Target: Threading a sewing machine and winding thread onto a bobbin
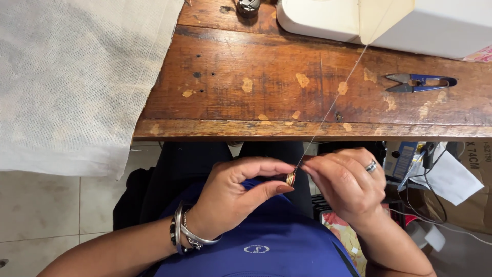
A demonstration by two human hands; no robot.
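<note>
Both hands meet below the bench's near edge, over the lap. The left hand [230, 192] and right hand [346, 182] pinch together on one small round metal bobbin [290, 178], brassy, standing on edge. One thin pale thread [333, 102] runs taut from it, slanting up and right across the bench [230, 102] to the white sewing machine [389, 20] at the far edge. One pair of blue-handled snips [420, 82] lies near the right end, blades pointing left. One pale cloth [72, 77] drapes the left end
</note>
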